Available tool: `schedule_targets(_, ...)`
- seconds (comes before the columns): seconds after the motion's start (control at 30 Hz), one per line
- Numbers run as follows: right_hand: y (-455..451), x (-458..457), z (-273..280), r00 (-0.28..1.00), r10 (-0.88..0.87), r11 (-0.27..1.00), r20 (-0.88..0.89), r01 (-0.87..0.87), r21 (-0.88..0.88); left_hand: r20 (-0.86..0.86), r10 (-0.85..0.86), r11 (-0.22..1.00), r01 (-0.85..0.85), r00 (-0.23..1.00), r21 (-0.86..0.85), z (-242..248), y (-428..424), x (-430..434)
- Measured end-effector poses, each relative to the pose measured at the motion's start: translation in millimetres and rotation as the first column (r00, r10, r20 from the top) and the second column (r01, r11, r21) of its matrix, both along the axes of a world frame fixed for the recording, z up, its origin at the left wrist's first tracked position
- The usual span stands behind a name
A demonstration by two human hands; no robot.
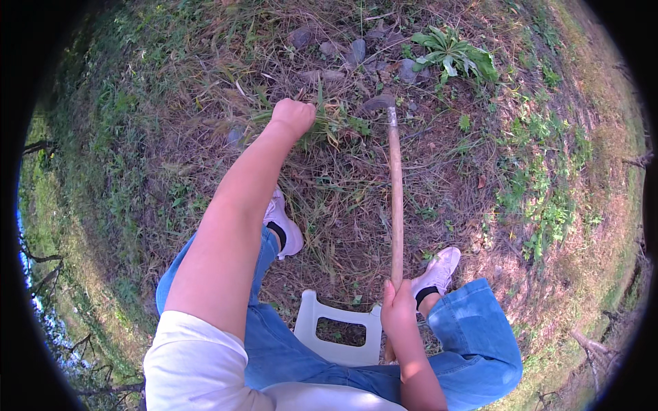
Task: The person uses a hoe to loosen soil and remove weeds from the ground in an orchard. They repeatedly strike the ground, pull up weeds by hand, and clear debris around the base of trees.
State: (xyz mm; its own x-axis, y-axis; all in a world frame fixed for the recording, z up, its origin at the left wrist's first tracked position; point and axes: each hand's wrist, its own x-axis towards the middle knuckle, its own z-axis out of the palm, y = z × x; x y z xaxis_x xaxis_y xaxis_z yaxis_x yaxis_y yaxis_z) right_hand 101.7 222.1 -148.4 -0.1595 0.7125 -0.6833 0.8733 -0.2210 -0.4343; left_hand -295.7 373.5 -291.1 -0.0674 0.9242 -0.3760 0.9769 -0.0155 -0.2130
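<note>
My left hand [294, 117] is closed around a bunch of long grass [325, 123], whose blades stick out on both sides of the fist. To its right, a sickle [396, 190] with a long wooden handle points away from me. My right hand [400, 308] grips that handle near its lower end. The curved metal blade [378, 104] lies close to the ground and turns left, towards the bunch. Grass around the blade partly hides its tip.
I sit on a pale plastic stool [339, 354], legs apart, a shoe [285, 226] on each side. Several stones [355, 51] and a broad-leaved plant [452, 54] lie beyond the blade. Dry cut grass [339, 221] covers the soil between my feet. Branches [596, 347] lie at far right.
</note>
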Motion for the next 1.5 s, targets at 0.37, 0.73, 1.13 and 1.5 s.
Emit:
schedule_targets(0.37,11,11,57,0.991,0.000,0.998,-0.133,0.008,0.066,0.180,0.012,1.000,-0.015,0.984,0.017,-30,-103,21)
schedule_targets(0.73,6,45,60,0.935,0.263,0.959,0.238,-0.280,0.043,0.107,0.073,0.996,-0.077,0.992,0.041,15,-88,-43)
schedule_targets(1.13,-16,47,103,0.994,0.083,0.995,0.066,-0.087,0.050,0.158,0.273,0.958,-0.255,0.949,-0.129,-24,-133,-24)
schedule_targets(1.5,6,-62,-27,0.975,0.220,0.974,-0.023,-0.219,0.053,0.138,0.517,0.845,-0.477,0.845,-0.242,-37,-134,-14)
